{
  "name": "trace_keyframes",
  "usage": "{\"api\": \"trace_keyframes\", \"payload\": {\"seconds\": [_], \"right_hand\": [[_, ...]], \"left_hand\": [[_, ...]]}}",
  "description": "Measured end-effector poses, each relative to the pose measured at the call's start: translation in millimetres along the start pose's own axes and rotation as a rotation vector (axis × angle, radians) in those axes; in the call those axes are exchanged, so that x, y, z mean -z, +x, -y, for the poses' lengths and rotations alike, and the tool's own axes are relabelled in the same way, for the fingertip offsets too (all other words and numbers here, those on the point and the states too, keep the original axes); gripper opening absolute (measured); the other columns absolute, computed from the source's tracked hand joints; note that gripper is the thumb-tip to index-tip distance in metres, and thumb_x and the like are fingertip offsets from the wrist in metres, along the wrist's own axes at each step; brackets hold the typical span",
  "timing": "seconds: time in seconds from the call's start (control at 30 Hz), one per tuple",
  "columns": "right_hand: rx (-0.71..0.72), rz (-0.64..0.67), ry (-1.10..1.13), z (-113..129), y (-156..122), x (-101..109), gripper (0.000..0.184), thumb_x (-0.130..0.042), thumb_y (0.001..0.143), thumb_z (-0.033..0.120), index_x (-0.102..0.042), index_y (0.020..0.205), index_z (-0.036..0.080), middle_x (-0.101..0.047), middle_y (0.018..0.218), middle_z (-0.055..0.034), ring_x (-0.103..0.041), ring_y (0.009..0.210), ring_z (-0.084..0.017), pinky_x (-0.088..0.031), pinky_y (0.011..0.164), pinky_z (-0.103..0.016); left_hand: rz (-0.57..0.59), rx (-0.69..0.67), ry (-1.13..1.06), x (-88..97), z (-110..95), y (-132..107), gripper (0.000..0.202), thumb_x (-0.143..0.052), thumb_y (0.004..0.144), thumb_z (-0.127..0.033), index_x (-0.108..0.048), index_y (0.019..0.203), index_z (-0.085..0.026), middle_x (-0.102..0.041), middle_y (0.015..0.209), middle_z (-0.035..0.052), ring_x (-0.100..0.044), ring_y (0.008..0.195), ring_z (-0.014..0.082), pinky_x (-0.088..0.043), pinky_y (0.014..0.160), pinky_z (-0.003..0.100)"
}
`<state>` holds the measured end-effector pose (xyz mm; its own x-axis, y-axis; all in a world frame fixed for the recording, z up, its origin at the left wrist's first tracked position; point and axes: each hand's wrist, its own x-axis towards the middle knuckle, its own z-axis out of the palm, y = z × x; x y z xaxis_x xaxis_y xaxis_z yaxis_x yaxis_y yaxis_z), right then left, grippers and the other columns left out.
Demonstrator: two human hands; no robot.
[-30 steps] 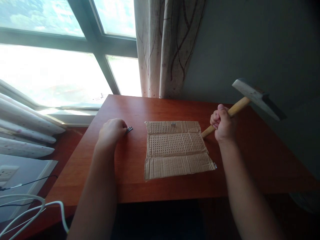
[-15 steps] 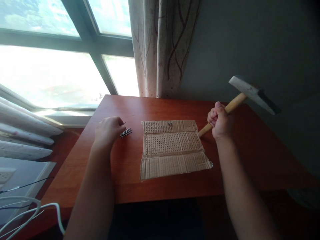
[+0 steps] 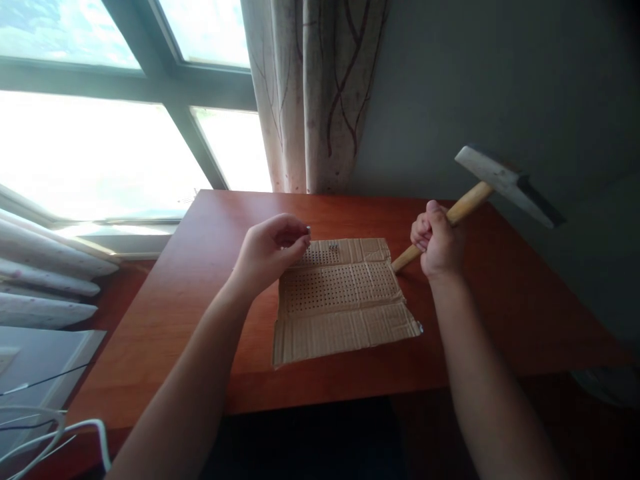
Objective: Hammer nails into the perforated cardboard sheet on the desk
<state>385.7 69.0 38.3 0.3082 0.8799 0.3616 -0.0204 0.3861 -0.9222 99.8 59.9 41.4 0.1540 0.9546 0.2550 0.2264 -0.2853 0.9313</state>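
Shows a cardboard sheet lying flat on the wooden table, between both hands, with rows of dark dots, probably punched holes, across the middle panel and the left part of the far panel. Looks well along, judging by those rows; seems to leave the right part of the far panel and the whole near panel undone. Pinching a small metal piece, likely a nail, in the left hand, above the sheet's far left area. Gripping a hammer by its handle in the closed right hand, with the head raised well apart from the sheet. Can't see the far left corner or most of the pinched piece behind the left hand. Can't identify for certain the tiny metal bits standing on the far panel, or a pale speck at the near right corner; can't tell the dots' depth either
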Motion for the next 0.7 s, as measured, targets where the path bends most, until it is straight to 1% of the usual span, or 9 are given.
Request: {"api": "trace_keyframes", "payload": {"seconds": [0.07, 0.17, 0.27, 0.5, 0.7], "right_hand": [[0.001, 0.001, 0.016, 0, 0, -1, 0.056, -0.068, 0.084, 0.057, -0.035, 0.055, 0.022, -0.026, 0.047, 0.0075, -0.023, 0.036, -0.005, -0.014, 0.035, -0.025], [0.01, 0.005, 0.035, 0, -1, -1, 0.056, -0.068, 0.084, 0.055, -0.035, 0.054, 0.022, -0.026, 0.046, 0.0079, -0.023, 0.035, -0.005, -0.013, 0.035, -0.024], [0.016, -0.001, 0.059, 1, -2, -1, 0.056, -0.069, 0.084, 0.054, -0.035, 0.053, 0.021, -0.026, 0.045, 0.0086, -0.022, 0.034, -0.004, -0.013, 0.034, -0.024], [0.008, 0.005, 0.092, 3, -3, -1, 0.054, -0.07, 0.085, 0.049, -0.036, 0.054, 0.021, -0.027, 0.044, 0.0089, -0.023, 0.035, -0.004, -0.012, 0.035, -0.023], [0.018, 0.009, 0.042, 2, -3, -2, 0.056, -0.068, 0.084, 0.054, -0.035, 0.054, 0.021, -0.026, 0.045, 0.009, -0.022, 0.035, -0.004, -0.013, 0.035, -0.024]], "left_hand": [[0.056, -0.02, 0.075, -7.5, 0, 3, 0.014, -0.069, 0.078, -0.028, -0.065, 0.086, -0.017, -0.07, 0.081, 0.0038, -0.065, 0.072, 0.014, -0.055, 0.065, 0.027], [0.09, -0.079, 0.181, -14.8, 3, 7, 0.01, -0.067, 0.08, -0.026, -0.066, 0.085, -0.017, -0.07, 0.078, 0.003, -0.062, 0.067, 0.0122, -0.052, 0.061, 0.024], [0.069, -0.122, 0.232, -19.6, 6, 9, 0.008, -0.066, 0.081, -0.023, -0.067, 0.086, -0.017, -0.071, 0.078, 0.0024, -0.062, 0.066, 0.0112, -0.05, 0.062, 0.023], [0.031, -0.135, 0.262, -23.0, 8, 7, 0.006, -0.066, 0.082, -0.02, -0.067, 0.086, -0.017, -0.071, 0.077, 0.0016, -0.062, 0.065, 0.011, -0.05, 0.062, 0.022], [0.032, -0.147, 0.29, -22.9, 7, 6, 0.005, -0.066, 0.083, -0.019, -0.068, 0.086, -0.016, -0.072, 0.078, 0.0013, -0.062, 0.065, 0.0105, -0.049, 0.063, 0.022]]}}
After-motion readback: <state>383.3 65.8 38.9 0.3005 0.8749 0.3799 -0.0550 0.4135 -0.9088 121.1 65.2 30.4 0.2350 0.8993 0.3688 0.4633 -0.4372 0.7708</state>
